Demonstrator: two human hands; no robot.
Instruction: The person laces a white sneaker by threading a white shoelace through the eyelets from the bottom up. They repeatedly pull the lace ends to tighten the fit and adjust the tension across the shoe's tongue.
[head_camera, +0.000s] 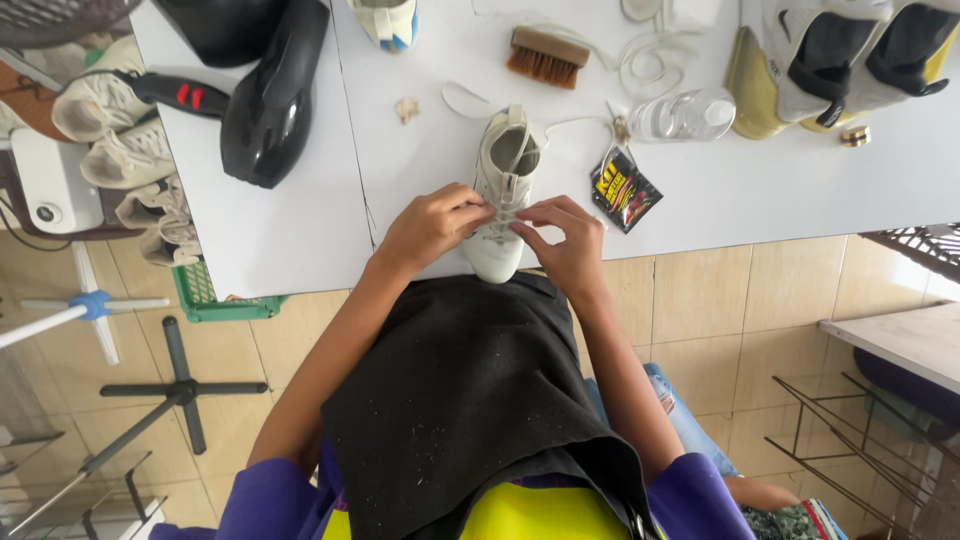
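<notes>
The white worktop (700, 190) is carrying a pale sneaker (505, 190) at its near edge. Both the left hand (432, 225) and right hand (570, 235) are pinching its lace (505, 213), fingers closed over the lower eyelets. Above them the sneaker's upper eyelets look unlaced, and a wooden brush (545, 55) is lying beyond it.

Bright, even daylight fills the scene. The white table (300, 220) reflects it strongly and looks nearly washed out toward the top. Shadows are soft and short, lying just under the hands and the pale shoe (505, 190). The glass jar (690, 115) shows small glints. The wide lens bends straight lines near the edges. Focus is sharp throughout, without motion blur.
</notes>
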